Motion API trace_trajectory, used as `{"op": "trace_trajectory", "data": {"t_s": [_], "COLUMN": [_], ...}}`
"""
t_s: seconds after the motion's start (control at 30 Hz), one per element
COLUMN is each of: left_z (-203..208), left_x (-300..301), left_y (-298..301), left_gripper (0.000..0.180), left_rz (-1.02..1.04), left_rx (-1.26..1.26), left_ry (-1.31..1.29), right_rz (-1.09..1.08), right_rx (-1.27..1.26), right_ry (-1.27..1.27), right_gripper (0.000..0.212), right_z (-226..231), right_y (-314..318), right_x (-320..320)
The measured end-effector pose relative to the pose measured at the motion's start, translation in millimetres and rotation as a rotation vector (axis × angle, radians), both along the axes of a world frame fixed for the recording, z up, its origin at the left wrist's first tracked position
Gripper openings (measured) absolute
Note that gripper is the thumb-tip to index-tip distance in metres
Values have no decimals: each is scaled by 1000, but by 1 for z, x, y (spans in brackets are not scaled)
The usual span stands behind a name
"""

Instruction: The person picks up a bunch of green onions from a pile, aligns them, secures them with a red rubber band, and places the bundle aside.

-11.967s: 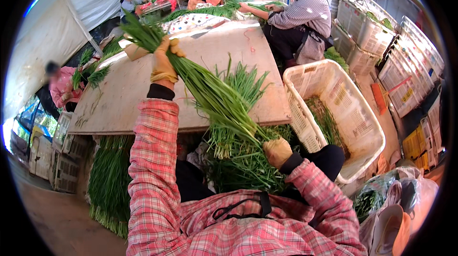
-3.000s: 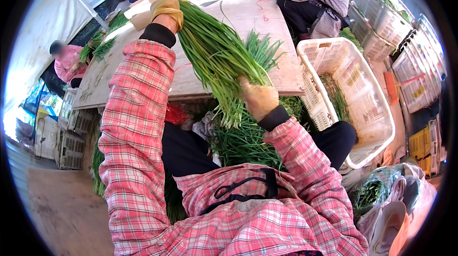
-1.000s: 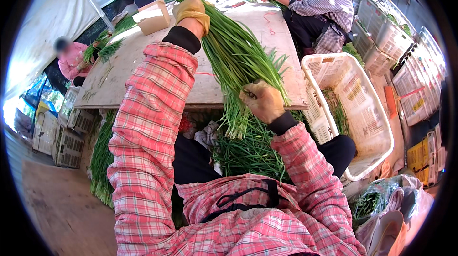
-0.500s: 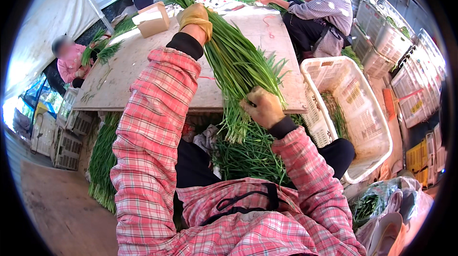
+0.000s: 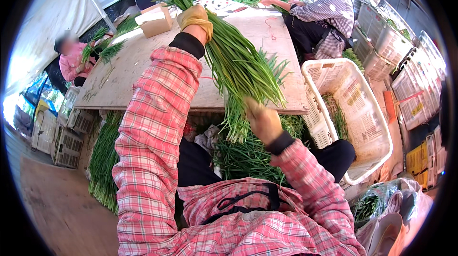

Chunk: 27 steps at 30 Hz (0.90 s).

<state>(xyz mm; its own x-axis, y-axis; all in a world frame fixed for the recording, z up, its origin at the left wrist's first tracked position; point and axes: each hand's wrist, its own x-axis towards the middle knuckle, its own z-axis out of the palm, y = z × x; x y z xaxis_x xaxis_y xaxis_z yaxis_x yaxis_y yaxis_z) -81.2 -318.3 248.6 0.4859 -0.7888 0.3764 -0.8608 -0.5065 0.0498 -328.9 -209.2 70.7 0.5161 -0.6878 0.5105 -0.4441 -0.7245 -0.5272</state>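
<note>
Clasps greens (image 5: 241,60) in left hand's (image 5: 194,19) curled fingers; can't tell right hand's (image 5: 263,122), mid-frame. Could shed some by loosening.

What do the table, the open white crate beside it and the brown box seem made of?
Table: probably plywood, dull, with a thin, raw-looking edge. Crate: likely moulded plastic, fairly smooth, with slotted walls. Box: seemingly matte cardboard, with plain brown sides.
</note>
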Motion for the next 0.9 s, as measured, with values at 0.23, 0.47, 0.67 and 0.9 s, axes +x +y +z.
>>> {"op": "trace_trajectory", "data": {"t_s": [0.23, 0.47, 0.67, 0.9], "left_z": [-48, -13, 5, 7], "left_x": [99, 83, 14, 4], "left_y": [-54, -4, 18, 26], "left_gripper": [18, 19, 21, 19], "left_rz": [-259, -162, -140, -61], "left_rx": [-404, -23, -52, -13], "left_ry": [249, -65, -64, -31], "right_rz": [-253, -125, 95, 256], "right_rx": [-299, -310, 150, 275], "right_ry": [41, -245, -651, -833], "right_gripper": [56, 31, 17, 17], "right_z": [25, 33, 17, 31], "right_y": [-41, -28, -37, -27], "right_x": [39, 59, 31, 20]}}
